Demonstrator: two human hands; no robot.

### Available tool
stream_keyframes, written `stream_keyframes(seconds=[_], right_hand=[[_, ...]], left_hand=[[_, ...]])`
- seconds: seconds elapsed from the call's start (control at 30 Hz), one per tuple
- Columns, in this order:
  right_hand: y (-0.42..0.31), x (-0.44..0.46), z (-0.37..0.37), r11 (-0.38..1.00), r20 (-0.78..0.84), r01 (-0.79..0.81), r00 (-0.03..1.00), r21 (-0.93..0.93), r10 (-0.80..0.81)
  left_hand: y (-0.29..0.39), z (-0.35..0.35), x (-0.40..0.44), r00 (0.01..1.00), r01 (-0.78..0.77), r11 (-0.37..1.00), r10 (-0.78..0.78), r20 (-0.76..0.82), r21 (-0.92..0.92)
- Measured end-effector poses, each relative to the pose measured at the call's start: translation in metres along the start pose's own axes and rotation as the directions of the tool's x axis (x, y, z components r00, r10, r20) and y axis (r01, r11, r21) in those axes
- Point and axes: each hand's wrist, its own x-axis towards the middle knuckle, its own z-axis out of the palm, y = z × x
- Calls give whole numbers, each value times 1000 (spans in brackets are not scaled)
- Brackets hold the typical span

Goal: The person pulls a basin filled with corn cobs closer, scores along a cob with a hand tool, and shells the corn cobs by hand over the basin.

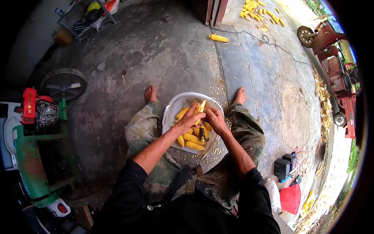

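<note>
My left hand is wrapped round a yellow corn cob, held tilted over a white basin. The cob's upper end looks pale and partly bare of kernels. My right hand has its fingers curled closed against the cob's right side; the fingertips are partly hidden. Below both hands, several whole corn cobs lie in the basin between my legs. A tool with a black and yellow handle rests on them; its kind cannot be made out.
Loose kernels are scattered around the basin. One corn cob lies farther off, with a corn pile beyond. A green machine with a red engine stands left. Right are a black box, a cable and a red vehicle.
</note>
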Motion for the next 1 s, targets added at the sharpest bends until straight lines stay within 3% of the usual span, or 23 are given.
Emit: stream_keyframes(seconds=[0.1, 0.17, 0.2, 0.27, 0.43, 0.8, 0.93, 1.0], right_hand=[[-4, 1, 5, 996, -36, 10, 999, 86, -7], [-8, 3, 6, 972, -118, -51, 990, 228, 79], [-8, 4, 6, 972, -120, -50, 990, 229, 79], [-4, 4, 2, 994, -127, -85, 988, 62, 93], [7, 7, 5, 982, -89, -97, 990, 162, 112], [10, 5, 3, 969, -119, -71, 988, 236, 101], [9, 3, 2, 986, -160, -67, 983, 154, 92], [6, 3, 2, 992, -179, -72, 980, 99, 89]], left_hand=[[8, 3, 0, 1000, -11, 1000, 11, 3, -19], [13, 6, -2, 1000, 0, 999, 0, -1, -53], [17, 9, -4, 1000, 14, 993, -15, -9, -114], [11, 9, -2, 999, 35, 984, -38, -14, -176], [-19, -2, 7, 980, -180, 983, 183, -82, 48], [-10, 4, 2, 979, -143, 987, 152, -137, 70], [-9, 9, 6, 949, -211, 962, 245, -198, 174], [-7, 6, 5, 960, -166, 969, 202, -196, 185]])
